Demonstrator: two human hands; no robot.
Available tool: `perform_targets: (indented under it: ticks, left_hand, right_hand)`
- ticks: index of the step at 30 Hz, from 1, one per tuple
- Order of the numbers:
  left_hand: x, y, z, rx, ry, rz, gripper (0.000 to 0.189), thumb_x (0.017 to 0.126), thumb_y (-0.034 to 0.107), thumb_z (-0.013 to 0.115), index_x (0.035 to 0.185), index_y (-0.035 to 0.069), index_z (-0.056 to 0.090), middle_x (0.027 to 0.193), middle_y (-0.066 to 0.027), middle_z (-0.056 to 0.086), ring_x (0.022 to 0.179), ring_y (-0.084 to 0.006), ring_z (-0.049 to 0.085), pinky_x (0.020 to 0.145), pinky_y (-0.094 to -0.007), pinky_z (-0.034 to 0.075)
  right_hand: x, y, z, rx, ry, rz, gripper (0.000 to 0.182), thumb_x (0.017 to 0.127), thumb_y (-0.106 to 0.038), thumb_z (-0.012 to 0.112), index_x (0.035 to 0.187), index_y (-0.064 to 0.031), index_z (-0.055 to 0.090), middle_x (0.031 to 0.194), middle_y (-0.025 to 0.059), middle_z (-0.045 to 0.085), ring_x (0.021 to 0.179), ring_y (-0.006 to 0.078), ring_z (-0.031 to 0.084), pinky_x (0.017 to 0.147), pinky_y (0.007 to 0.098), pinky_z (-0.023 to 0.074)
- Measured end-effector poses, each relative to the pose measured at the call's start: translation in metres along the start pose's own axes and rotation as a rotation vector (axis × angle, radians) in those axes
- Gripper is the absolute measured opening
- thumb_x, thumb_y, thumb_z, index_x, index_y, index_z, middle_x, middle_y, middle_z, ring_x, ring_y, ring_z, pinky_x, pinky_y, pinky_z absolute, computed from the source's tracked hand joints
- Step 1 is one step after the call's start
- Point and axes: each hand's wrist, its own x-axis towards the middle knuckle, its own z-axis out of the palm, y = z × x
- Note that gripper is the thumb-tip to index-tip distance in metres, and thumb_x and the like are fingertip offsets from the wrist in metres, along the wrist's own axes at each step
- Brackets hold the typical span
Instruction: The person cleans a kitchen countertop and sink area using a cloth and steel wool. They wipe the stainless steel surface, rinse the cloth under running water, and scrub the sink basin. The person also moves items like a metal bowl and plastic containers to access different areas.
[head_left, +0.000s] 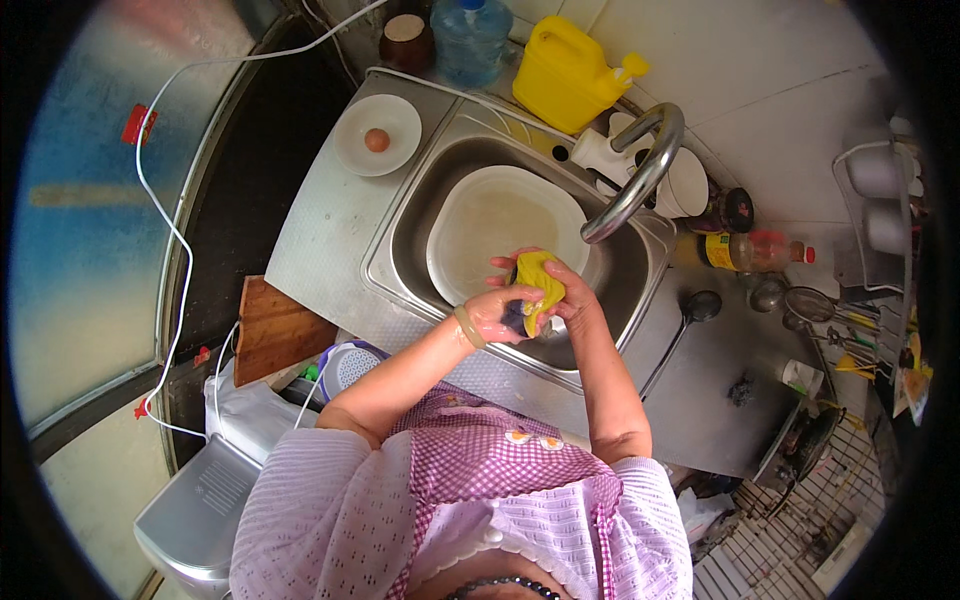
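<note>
Both of my hands are on a wet yellow cloth (541, 276), bunched over the near side of the sink. My left hand (495, 311), with a bangle at the wrist, grips its lower edge, where a dark blue piece (514, 316) shows; whether that belongs to the cloth I cannot tell. From the other side my right hand (576, 291) closes around it, partly hidden by the cloth. Just beyond my hands, a large white basin (457, 210) of cloudy water sits in the steel sink (409, 232). A curved chrome faucet (637, 191) reaches over the basin's right side.
On the left drainboard a white plate (352, 127) holds a round brownish object (376, 140). A yellow plastic jug (559, 75) and blue water bottle (471, 45) stand behind. White cups (684, 184), a lying bottle (750, 250) and a ladle (700, 306) are at right.
</note>
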Motion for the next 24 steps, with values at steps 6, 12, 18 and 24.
perform_targets:
  ticks: [6, 12, 18, 24]
  left_hand:
    - [0.0, 0.003, 0.01, 0.354, 0.038, 0.04, 0.023, 0.087, 0.02, 0.067, 0.102, 0.006, 0.057, 0.078, -0.0044, 0.057, 0.066, -0.0128, 0.055, 0.057, -0.0239, 0.044]
    - [0.03, -0.002, -0.013, 0.893, 0.458, 0.238, 0.028, 0.077, 0.023, 0.073, 0.096, 0.005, 0.062, 0.078, -0.0054, 0.062, 0.065, -0.0173, 0.059, 0.059, -0.0307, 0.048]
    - [0.074, -0.01, -0.059, 1.402, 1.097, 0.698, 0.03, 0.073, 0.029, 0.069, 0.083, 0.001, 0.065, 0.09, -0.0226, 0.067, 0.088, -0.0389, 0.064, 0.073, -0.0442, 0.051]
    - [0.026, 0.004, -0.053, 1.139, 0.754, 0.26, 0.025, 0.076, 0.024, 0.07, 0.086, 0.002, 0.062, 0.075, -0.0079, 0.065, 0.062, -0.0207, 0.062, 0.055, -0.0327, 0.049]
  right_hand:
    - [0.011, -0.015, -0.001, -0.36, 0.238, -0.056, 0.015, 0.082, -0.017, 0.065, 0.088, -0.0053, 0.057, 0.086, 0.0101, 0.063, 0.078, 0.0215, 0.062, 0.07, 0.0335, 0.0512]
    - [0.034, -0.015, -0.01, -1.062, 0.403, -0.135, 0.011, 0.077, -0.013, 0.063, 0.079, -0.0045, 0.057, 0.076, 0.0079, 0.06, 0.068, 0.0197, 0.058, 0.062, 0.0336, 0.0464]
    - [0.071, 0.03, -0.063, -1.504, 0.92, -0.302, 0.012, 0.074, -0.014, 0.063, 0.08, -0.0043, 0.059, 0.07, 0.0094, 0.057, 0.069, 0.022, 0.057, 0.065, 0.037, 0.0464]
    - [0.028, 0.009, -0.037, -0.434, 0.438, -0.004, 0.059, 0.08, -0.051, 0.066, 0.116, -0.0064, 0.053, 0.114, 0.0124, 0.059, 0.104, 0.0267, 0.057, 0.089, 0.0419, 0.0452]
